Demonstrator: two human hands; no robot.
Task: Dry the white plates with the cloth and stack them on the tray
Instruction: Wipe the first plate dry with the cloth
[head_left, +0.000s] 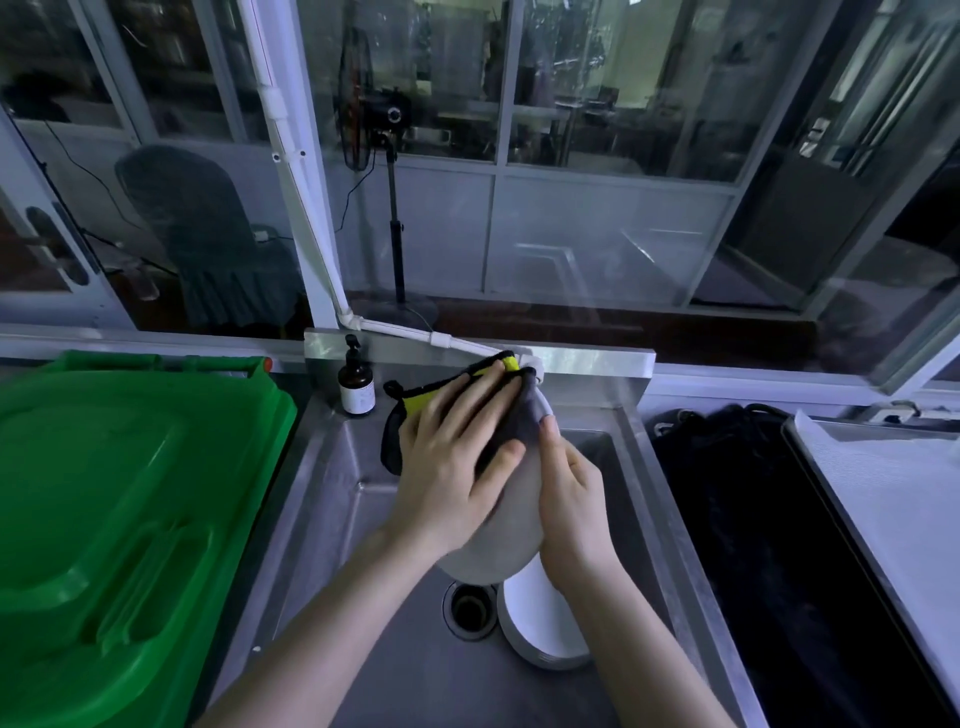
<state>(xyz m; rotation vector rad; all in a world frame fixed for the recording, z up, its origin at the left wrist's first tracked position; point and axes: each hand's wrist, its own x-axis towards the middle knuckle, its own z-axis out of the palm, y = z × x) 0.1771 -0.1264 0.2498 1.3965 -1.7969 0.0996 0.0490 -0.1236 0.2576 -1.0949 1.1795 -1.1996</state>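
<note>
Over the steel sink (343, 499) I hold a white plate (498, 551) tilted on edge. My right hand (571, 499) grips its right rim. My left hand (452, 457) lies flat on the plate's face, pressing a dark grey cloth with a yellow-and-black edge (415, 402) against it. The cloth covers the plate's upper part. A stack of white plates (540, 623) rests in the sink basin below my right wrist, beside the drain (470, 608). The tray (893, 499) with a pale liner lies at the right.
A green bin lid (114, 519) fills the left side. A brown pump bottle (356, 387) stands at the sink's back left corner. A dark black surface (737, 519) lies between sink and tray. A white pipe (291, 171) runs down to the tap behind the cloth.
</note>
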